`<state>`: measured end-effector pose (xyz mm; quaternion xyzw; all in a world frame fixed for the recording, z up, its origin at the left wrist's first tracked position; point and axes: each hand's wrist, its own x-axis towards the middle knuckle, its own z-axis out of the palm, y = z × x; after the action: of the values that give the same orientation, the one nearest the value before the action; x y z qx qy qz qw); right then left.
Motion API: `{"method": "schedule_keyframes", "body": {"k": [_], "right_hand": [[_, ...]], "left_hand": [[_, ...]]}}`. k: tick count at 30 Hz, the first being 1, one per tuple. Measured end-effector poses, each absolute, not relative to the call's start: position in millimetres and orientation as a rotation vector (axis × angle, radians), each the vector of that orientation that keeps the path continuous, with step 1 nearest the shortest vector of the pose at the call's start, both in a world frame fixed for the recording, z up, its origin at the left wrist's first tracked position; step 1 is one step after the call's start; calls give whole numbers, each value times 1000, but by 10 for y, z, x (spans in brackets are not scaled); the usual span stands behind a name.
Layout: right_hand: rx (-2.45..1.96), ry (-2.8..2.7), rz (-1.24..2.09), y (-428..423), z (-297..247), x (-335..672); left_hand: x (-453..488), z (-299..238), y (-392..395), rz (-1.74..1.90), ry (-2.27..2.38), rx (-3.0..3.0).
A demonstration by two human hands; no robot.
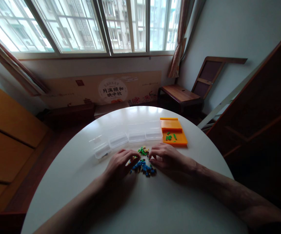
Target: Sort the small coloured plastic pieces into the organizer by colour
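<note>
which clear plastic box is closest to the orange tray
The rightmost clear box: it sits right beside the orange tray, at that end of the row, while the other clear boxes lie farther left.

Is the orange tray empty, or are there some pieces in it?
The orange tray is not empty: several green pieces lie in its nearer part, with bare orange surface showing around them.

A long beige poster (86, 91) in the upper middle of the frame bears a pale circle (113, 91) with dark Chinese characters (113, 90) in two rows: 月满颐和 above, 映中秋 below. Smaller lettering (60, 95) in the circle and toward the poster's left and right ends is too small to read.
</note>
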<state>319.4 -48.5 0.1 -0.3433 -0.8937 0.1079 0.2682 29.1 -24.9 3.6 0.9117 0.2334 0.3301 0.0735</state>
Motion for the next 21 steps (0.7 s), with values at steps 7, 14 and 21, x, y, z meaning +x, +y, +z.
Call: {"method": "schedule_keyframes", "body": {"k": [7,14,21], "right_hand": [[-932,-2338,368,-513,3,3142],[-919,-2356,364,-518,-46,3090],[-890,-2233,254,-473,62,3185]], "left_hand": [[295,22,-246,998,725,2741],[267,-29,-214,995,749,2778],[268,-23,-218,1029,742,2766]]}}
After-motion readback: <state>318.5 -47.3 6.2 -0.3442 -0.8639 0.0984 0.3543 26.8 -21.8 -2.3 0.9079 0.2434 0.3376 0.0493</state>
